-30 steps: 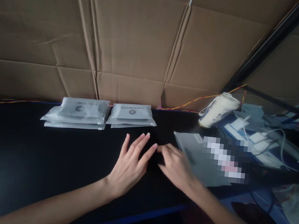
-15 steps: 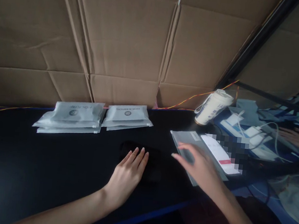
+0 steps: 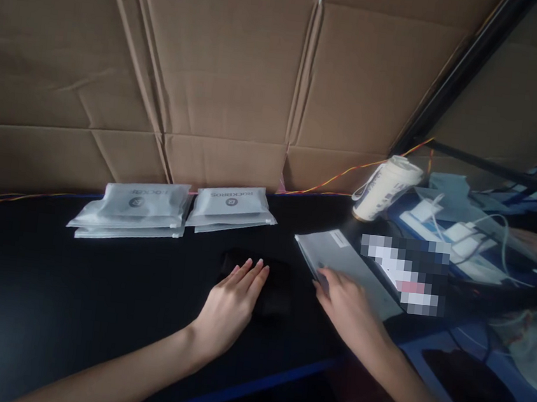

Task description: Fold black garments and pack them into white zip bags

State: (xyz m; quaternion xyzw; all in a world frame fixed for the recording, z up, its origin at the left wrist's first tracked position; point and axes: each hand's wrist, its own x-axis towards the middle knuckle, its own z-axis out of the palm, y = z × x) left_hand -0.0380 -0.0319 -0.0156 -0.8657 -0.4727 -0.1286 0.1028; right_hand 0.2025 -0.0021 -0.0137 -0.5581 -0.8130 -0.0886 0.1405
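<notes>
The left hand [image 3: 225, 315] lies flat with fingers extended on the dark bundle [image 3: 279, 292] on the bench [image 3: 70, 308], apparently steadying it, while the right hand [image 3: 353, 312] bends its fingers at the near left edge of the flat bag [image 3: 339, 254]; whether they pinch it I cannot tell. The step in hand looks like reaching for that bag, beside the phone [image 3: 388, 271], and lifting it would call for a firm pinch on the edge, with the bundle held down.

A white cup [image 3: 387, 189] with strap stands near white chargers [image 3: 461, 233]; behind is, probably, a cardboard wall [image 3: 235, 63].
</notes>
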